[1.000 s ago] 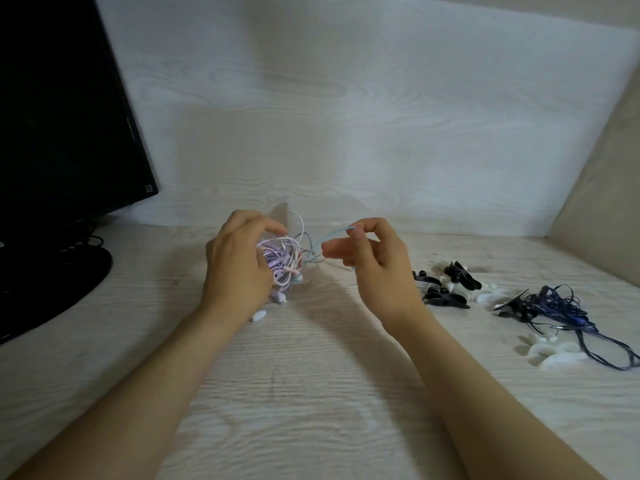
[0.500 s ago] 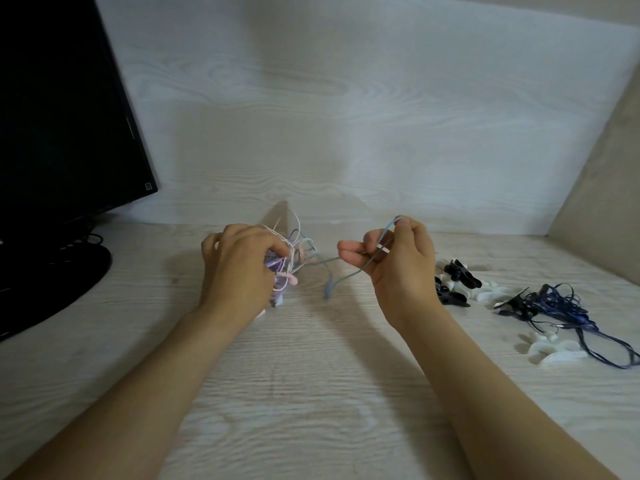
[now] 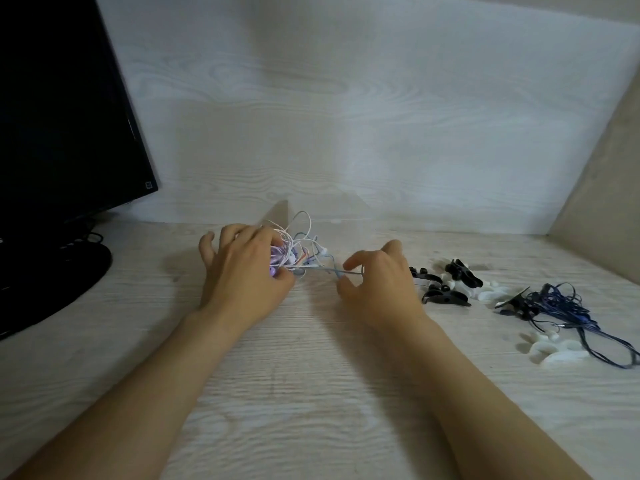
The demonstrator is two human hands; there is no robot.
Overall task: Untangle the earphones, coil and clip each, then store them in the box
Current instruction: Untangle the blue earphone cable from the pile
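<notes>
Under the curled fingers of the left hand (image 3: 242, 275) sits the tangle of earphones (image 3: 294, 254), a knot of white, purple and pink cords bunched on the pale wooden desk (image 3: 311, 393). The fingers wrap over its top and the thumb closes in from below, so the hand grips the bundle. A few white loops stand up free past the fingertips on the far side.

From the knot's right edge a pale blue cable (image 3: 329, 270) runs low across the gap to the right hand (image 3: 381, 285), which is just beside the left, knuckles up. Its forefinger and thumb are bent with a space between them, and the cable passes through that space into the curl of the hand. From where I stand I cannot tell whether any finger actually pinches it.

Just past the right hand, on its outer side, lie black clips (image 3: 446, 297) mixed with white clips (image 3: 491, 292). Farther out the same way are the dark blue earphones (image 3: 561, 306), loose and spread, their cords trailing over another white clip. Well off to the outer side of the left hand stands a dark monitor (image 3: 69, 116) on its round base.
</notes>
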